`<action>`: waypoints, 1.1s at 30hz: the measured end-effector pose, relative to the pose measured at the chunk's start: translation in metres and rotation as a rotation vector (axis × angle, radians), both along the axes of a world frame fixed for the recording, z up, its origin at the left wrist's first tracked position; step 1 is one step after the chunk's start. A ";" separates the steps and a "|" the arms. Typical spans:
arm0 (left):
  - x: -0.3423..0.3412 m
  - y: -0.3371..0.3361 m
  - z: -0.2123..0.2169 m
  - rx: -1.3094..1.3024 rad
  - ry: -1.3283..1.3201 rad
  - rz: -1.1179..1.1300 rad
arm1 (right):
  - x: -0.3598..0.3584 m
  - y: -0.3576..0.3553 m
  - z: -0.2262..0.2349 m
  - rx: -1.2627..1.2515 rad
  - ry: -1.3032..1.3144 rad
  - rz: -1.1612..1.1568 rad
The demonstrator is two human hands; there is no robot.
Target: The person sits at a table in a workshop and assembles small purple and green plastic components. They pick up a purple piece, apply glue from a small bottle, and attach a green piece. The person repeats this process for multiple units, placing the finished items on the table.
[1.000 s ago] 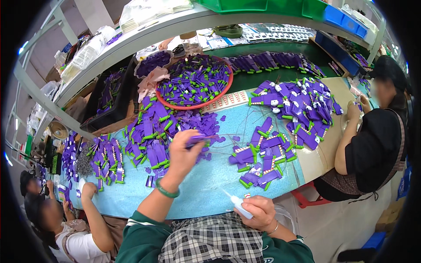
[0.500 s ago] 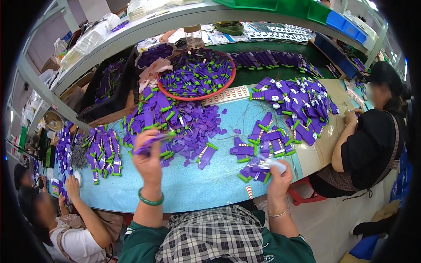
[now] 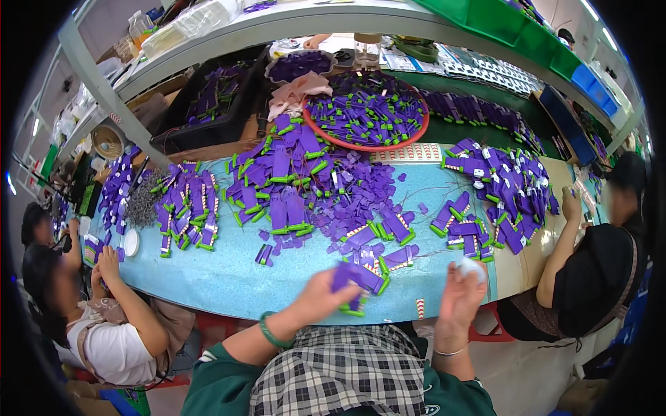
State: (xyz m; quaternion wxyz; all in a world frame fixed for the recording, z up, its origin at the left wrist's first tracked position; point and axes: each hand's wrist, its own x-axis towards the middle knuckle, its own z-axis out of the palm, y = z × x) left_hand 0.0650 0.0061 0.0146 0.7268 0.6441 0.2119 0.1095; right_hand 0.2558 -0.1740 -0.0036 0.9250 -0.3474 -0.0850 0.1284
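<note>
red tray (image 3: 418, 132) w/ purple-green parts (image 3: 364, 111), black bin (image 3: 182, 132)

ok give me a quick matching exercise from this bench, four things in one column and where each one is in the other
Things:
1. round red tray
2. small white object
3. green bangle
4. black crate

Places:
A. on the left wrist
B. far side of the table, heaped with purple and green parts
C. held in the right hand
D. back left, beside the grey post

The left hand holds purple parts.

Pairs: 1-B, 2-C, 3-A, 4-D
</note>
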 end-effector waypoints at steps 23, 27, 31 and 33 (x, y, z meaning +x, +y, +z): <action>-0.049 0.035 -0.007 1.110 0.345 0.170 | -0.036 0.024 0.012 -0.190 -0.107 0.230; -0.042 0.032 -0.013 1.136 0.400 0.234 | -0.042 0.028 0.008 -0.263 -0.199 0.312; -0.042 0.040 -0.020 1.217 0.241 0.369 | -0.049 0.033 0.009 -0.322 -0.321 0.325; -0.048 0.045 -0.026 1.059 0.177 0.384 | -0.052 0.034 0.010 -0.330 -0.333 0.326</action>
